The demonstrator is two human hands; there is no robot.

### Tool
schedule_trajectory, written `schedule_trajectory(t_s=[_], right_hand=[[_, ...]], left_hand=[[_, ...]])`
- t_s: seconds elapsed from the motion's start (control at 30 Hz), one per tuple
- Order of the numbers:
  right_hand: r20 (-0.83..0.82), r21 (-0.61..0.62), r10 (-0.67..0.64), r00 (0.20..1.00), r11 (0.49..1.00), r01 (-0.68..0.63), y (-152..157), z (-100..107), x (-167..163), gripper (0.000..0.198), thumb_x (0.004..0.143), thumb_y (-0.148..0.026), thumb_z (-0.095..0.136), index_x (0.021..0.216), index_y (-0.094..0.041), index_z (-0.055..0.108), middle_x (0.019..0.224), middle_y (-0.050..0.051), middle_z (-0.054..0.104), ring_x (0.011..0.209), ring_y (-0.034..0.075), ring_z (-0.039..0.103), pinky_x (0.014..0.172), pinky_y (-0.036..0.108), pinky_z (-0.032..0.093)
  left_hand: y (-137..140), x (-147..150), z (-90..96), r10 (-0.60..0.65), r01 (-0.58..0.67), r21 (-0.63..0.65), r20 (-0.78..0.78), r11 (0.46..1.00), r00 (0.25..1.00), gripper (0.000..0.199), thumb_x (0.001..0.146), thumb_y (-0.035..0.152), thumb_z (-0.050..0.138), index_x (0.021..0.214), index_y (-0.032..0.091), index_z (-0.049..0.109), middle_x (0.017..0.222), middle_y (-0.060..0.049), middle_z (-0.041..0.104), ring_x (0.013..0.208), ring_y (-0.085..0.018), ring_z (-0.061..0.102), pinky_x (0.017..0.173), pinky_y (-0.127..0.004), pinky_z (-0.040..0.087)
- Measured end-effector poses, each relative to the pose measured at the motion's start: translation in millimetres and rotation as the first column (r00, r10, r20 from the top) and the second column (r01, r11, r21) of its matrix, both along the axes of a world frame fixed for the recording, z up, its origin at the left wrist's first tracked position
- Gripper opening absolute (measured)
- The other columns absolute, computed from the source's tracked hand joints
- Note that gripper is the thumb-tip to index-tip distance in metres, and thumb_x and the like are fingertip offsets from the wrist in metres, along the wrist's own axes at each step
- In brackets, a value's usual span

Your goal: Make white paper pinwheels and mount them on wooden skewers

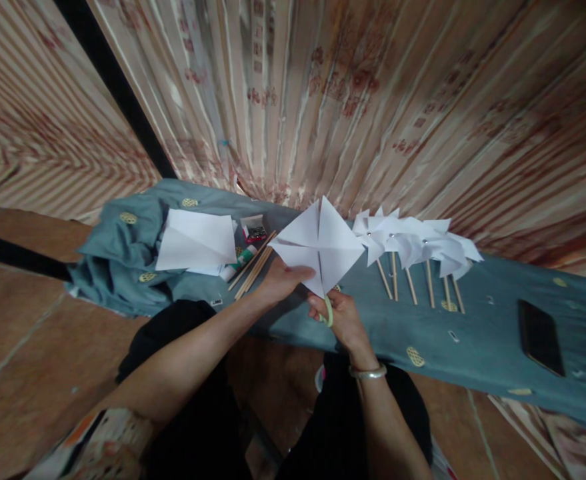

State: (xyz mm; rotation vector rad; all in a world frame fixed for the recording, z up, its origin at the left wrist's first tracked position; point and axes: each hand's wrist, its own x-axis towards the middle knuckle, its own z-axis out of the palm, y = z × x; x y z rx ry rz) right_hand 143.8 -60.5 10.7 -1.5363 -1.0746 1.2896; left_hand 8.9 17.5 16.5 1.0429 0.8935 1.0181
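My left hand (283, 280) pinches the lower left part of a white paper square (340, 250), its thumb lying on top. The square is turned cornerwise, with slits running in from its corners toward the middle. My right hand (340, 313) is closed round the pale green handles of a pair of scissors (329, 312). The scissors are at the square's lower corner; their blades are hidden by the paper. Just right of the square lie several white paper pinwheels (425, 237) on wooden sticks, overlapping in a row.
Left of my hands are a stack of white paper (197, 240), a small box of dark pins (254, 230), a green and white glue stick (240, 262) and several wooden sticks (255, 272). A dark phone (541, 337) lies right on the grey-green cloth (373, 337). Curtains (313, 100) hang behind.
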Motion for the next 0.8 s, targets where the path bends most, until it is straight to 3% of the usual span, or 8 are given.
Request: schedule_trajectory(t_s=[0.43,0.63,0.8], right_hand=[[-0.031,0.009,-0.007,0.999,1.000,0.008,-0.1,-3.6,-2.6,0.048,0.057,-0.067,0.078,0.061,-0.022,0.061,0.051,0.000,0.061,0.046,0.014,0.052,0.047,0.028,0.045],[-0.066,-0.033,0.036,0.997,0.999,-0.038,-1.9,-2.8,-2.3,0.052,0.056,-0.067,0.079,0.075,-0.020,0.066,0.057,0.001,0.066,0.051,0.016,0.057,0.050,0.029,0.047],[-0.065,0.002,0.099,0.993,0.995,-0.099,-4.3,-1.2,-1.1,0.054,0.064,-0.072,0.071,0.081,-0.021,0.066,0.060,0.001,0.067,0.054,0.014,0.056,0.050,0.026,0.044]], left_hand=[[-1.7,-0.9,7.5,0.007,-0.007,-0.046,0.014,0.999,1.000,0.026,0.055,0.021,0.078,0.078,0.014,0.067,0.078,-0.004,0.071,0.074,-0.021,0.066,0.071,-0.032,0.052],[-0.7,-4.2,10.1,-0.007,0.007,-0.006,0.040,1.000,0.999,0.023,0.057,0.019,0.077,0.078,0.016,0.069,0.079,-0.005,0.072,0.073,-0.020,0.065,0.069,-0.030,0.052],[3.5,-5.7,6.5,0.015,-0.015,-0.023,0.028,1.000,0.999,0.026,0.057,0.021,0.079,0.080,0.014,0.070,0.080,-0.005,0.073,0.074,-0.020,0.066,0.071,-0.030,0.052]])
